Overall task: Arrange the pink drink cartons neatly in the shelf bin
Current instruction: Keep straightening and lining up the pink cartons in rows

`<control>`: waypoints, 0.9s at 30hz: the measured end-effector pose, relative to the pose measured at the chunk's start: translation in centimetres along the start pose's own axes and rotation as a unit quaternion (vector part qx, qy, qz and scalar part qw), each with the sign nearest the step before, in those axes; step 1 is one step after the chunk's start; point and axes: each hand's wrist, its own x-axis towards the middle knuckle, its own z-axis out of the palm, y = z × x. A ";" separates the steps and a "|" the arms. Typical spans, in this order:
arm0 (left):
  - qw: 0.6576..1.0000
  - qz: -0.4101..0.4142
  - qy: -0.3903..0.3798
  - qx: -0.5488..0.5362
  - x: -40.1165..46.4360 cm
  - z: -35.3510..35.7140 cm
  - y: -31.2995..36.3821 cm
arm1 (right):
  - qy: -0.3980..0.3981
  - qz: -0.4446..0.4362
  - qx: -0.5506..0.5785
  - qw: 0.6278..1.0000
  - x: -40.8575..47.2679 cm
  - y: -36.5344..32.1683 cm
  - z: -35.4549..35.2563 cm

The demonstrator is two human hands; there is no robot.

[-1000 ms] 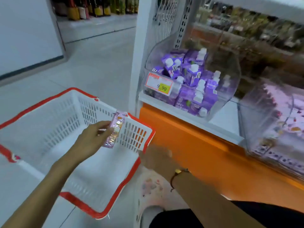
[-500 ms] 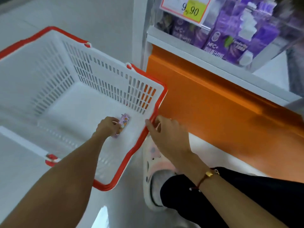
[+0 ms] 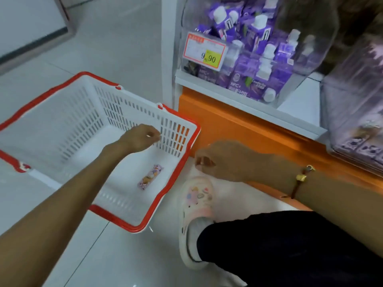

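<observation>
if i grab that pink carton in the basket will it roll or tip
The pink carton lies flat on the basket floor, so it probably won't tip. It looks slim and boxy, so it likely slides, not rolls. Being small, it is probably light.

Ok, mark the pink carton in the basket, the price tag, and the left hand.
pink carton (image 3: 150, 177): head view, middle of its printed face.
price tag (image 3: 204, 51): head view, centre of the label.
left hand (image 3: 141, 137): head view, back of the hand.

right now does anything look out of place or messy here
Yes. One pink carton lies flat on the floor of the white basket instead of in a shelf bin, and neither hand holds it. The purple cartons in the clear bin are jumbled, tipped at different angles rather than lined up.
</observation>
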 end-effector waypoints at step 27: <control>0.935 0.323 0.130 -0.071 -4.9 3.4 39.1 | 0.335 0.279 -0.029 0.900 -27.6 19.3 -12.0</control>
